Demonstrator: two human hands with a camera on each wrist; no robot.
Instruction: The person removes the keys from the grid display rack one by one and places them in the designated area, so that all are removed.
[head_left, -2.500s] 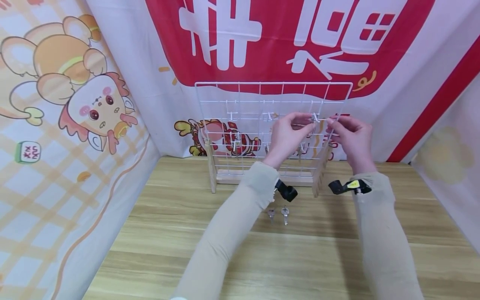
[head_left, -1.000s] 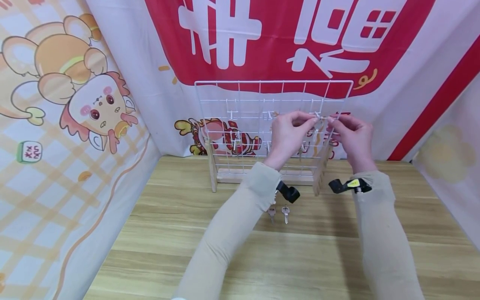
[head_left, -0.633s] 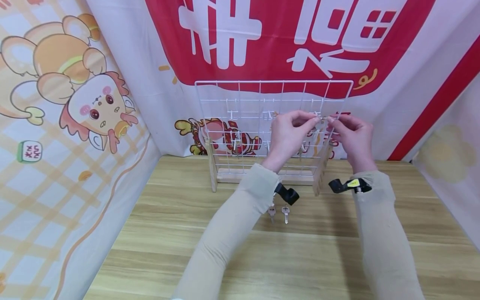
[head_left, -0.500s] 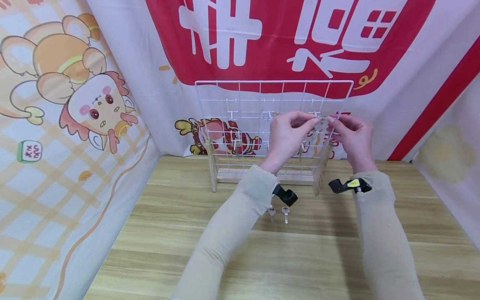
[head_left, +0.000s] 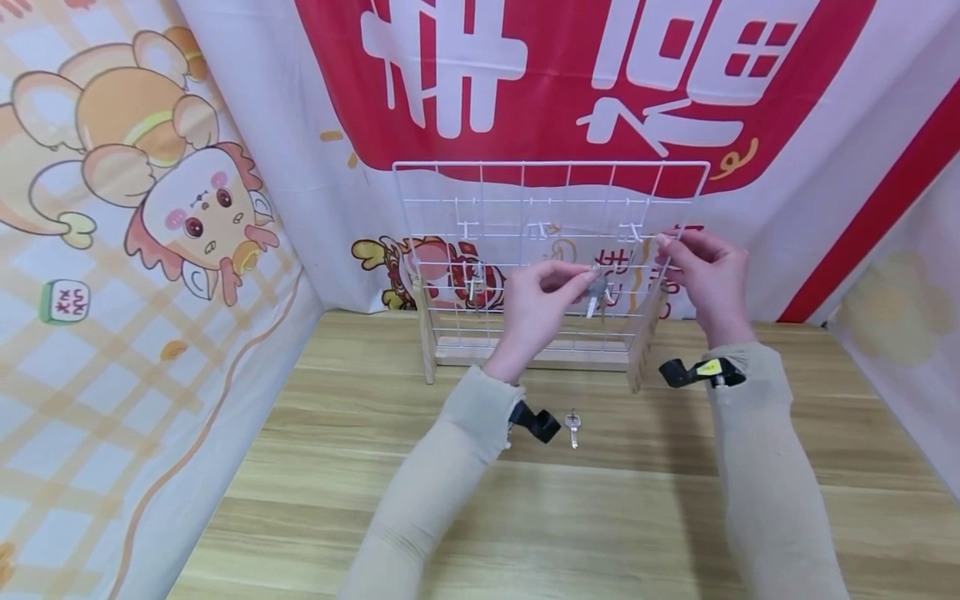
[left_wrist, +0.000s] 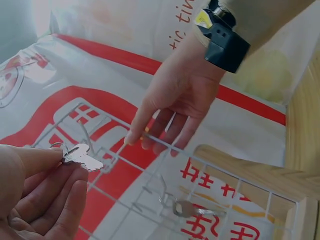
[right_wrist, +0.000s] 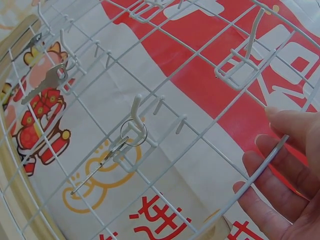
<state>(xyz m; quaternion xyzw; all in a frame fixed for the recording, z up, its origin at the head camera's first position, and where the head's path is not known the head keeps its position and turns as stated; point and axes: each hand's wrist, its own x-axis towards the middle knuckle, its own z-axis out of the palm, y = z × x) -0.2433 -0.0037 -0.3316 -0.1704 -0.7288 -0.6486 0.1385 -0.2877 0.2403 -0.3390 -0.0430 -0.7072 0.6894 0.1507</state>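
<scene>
Silver key (head_left: 597,293): pinched by its ring between thumb and fingers of left hand (head_left: 542,302), in front of lower right part of rack.
White wire rack (head_left: 480,187): upright in wooden base at far edge of wooden table (head_left: 600,517).
Right hand (head_left: 705,275): fingertips touching right edge wire of rack, fingers mostly straight.
Hands: apart, left lower than right.
Other keys: one hanging on hook (right_wrist: 137,107) by its ring; another (head_left: 573,428) flat on table, near left wrist.
</scene>
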